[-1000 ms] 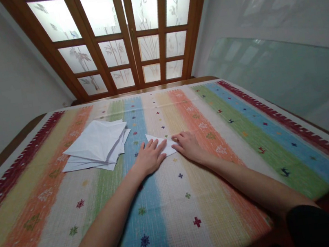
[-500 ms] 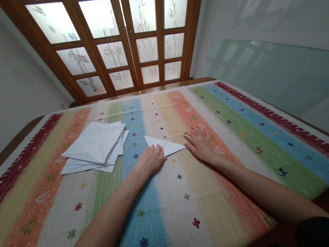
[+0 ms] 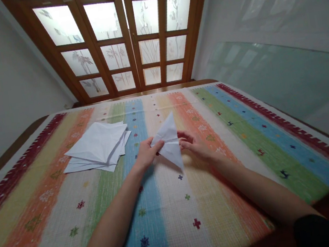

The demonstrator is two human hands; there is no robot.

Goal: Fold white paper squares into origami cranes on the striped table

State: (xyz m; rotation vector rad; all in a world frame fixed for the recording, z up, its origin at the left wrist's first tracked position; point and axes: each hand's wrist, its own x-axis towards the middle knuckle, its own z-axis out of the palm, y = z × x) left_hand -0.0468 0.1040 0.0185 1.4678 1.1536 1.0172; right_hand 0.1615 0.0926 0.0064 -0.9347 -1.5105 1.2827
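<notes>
A white sheet of paper folded into a triangle (image 3: 170, 143) is held up off the cloth, its long edge facing right. My left hand (image 3: 149, 150) pinches its left corner, thumb on top. Close to the long edge is my right hand (image 3: 194, 144), with its fingers curved and apart; whether the fingertips touch the paper I cannot tell. To the left lies a loose stack of white paper sheets (image 3: 98, 143), the top one showing crease lines.
A striped, patterned tablecloth (image 3: 109, 206) covers the table. Wooden doors with frosted panes (image 3: 111, 57) stand beyond its far edge. A pale glass panel (image 3: 269, 79) leans along the wall on the right.
The folded paper has been lifted from the cloth and turned so its long edge faces right. My right hand has risen from lying flat and curled its fingers beside the paper.
</notes>
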